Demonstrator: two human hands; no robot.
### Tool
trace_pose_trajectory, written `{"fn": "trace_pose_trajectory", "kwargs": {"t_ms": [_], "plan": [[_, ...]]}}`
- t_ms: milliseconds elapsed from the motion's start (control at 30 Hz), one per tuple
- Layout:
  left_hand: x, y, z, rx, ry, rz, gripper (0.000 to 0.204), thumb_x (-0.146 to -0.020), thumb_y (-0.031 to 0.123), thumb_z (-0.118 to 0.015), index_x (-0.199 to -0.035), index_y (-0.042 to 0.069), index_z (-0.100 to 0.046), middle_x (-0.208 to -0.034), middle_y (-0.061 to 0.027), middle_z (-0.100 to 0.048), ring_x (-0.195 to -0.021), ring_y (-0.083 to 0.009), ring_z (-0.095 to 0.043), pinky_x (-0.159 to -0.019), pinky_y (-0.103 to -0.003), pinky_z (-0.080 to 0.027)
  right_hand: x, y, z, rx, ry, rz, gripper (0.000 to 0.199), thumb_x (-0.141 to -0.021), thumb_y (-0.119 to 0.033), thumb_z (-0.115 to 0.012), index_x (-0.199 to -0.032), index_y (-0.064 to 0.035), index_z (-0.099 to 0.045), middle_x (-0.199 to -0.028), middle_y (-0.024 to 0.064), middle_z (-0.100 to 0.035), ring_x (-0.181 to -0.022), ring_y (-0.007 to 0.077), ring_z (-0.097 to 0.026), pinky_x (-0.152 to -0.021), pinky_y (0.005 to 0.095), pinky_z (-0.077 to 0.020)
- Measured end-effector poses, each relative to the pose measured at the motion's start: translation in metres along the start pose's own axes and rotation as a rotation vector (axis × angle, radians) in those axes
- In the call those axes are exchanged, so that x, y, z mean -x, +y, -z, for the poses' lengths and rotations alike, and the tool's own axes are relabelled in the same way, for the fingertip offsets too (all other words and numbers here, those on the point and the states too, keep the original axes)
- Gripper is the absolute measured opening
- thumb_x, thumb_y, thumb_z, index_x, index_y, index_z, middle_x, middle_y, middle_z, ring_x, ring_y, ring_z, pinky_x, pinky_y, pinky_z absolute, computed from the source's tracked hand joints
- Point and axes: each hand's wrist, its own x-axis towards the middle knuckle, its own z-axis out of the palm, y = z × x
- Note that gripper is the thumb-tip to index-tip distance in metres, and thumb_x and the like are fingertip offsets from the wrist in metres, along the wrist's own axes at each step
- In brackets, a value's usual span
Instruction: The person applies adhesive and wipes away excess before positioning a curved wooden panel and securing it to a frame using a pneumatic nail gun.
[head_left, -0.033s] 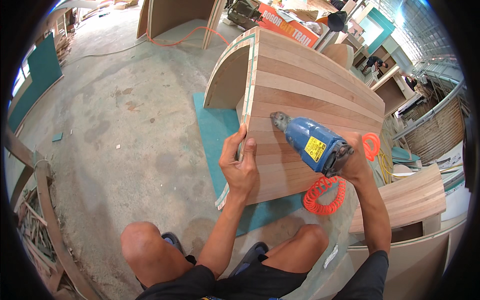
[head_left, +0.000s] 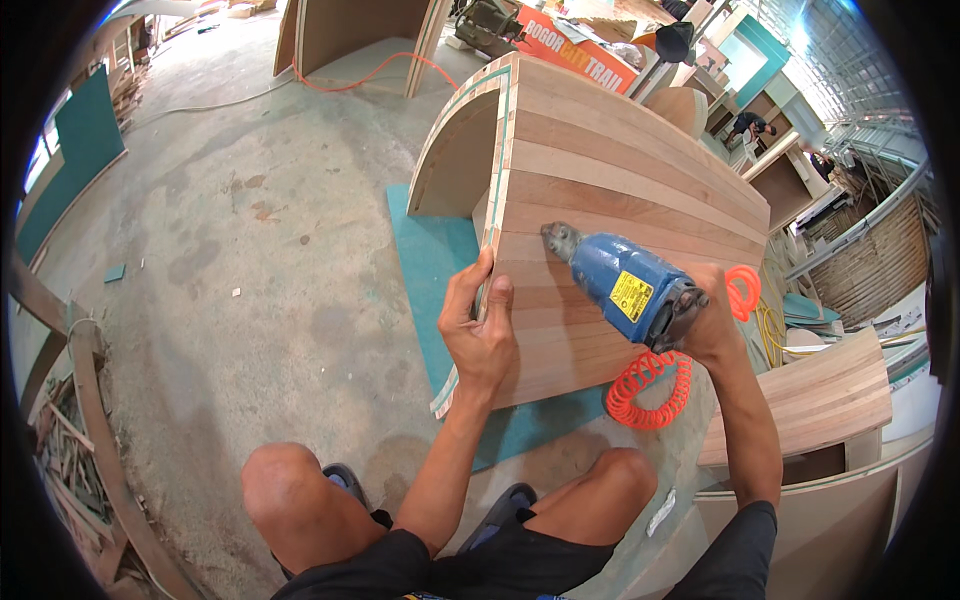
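Observation:
A curved panel of narrow wooden strips [head_left: 610, 165] stands in front of me, with a pale layered edge on its left side. My left hand [head_left: 480, 335] is closed on that edge, thumb on the strip face and index finger along the rim. In my right hand [head_left: 708, 318] is a blue air nail gun [head_left: 622, 285] with a yellow label. Its nose points up and left, over or against the strips; I cannot tell whether it touches. An orange coiled air hose [head_left: 650, 395] hangs below the gun.
A teal board [head_left: 425, 290] lies under the panel on the concrete floor [head_left: 250, 300]. Another stripped wooden piece [head_left: 810, 395] stands at the right. Scrap wood [head_left: 75, 470] is heaped at the left. A red-orange banner [head_left: 575, 50] and a person bending [head_left: 748, 125] are farther off.

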Motion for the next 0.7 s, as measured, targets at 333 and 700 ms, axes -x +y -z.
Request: {"fn": "trace_pose_trajectory", "kwargs": {"t_ms": [333,700], "plan": [[0.003,0.001,-0.002,0.054,0.011,0.062,0.034,-0.098,0.012,-0.065,-0.128,-0.004,-0.063,-0.1,-0.0033,-0.066,-0.083,-0.0058,-0.056,-0.075,-0.02,-0.047,0.017,0.007,-0.017,-0.039,0.051,0.029,0.046,-0.067,-0.02,-0.082,-0.109,-0.0033,-0.071,-0.092,0.0171,-0.073,-0.082,0.0344,-0.072,-0.071,0.0372,-0.0562],[0.002,-0.005,-0.001,0.012,0.004,0.018,0.036,-0.098,0.014,-0.067,-0.128,-0.004,-0.063,-0.101,-0.0032,-0.068,-0.086,-0.0067,-0.058,-0.079,-0.021,-0.048,0.019,-0.002,-0.018,-0.068,0.072,-0.068,0.046,-0.067,-0.02,-0.082,-0.108,-0.0028,-0.071,-0.084,0.0185,-0.071,-0.075,0.0355,-0.07,-0.065,0.0368,-0.0551]]}}
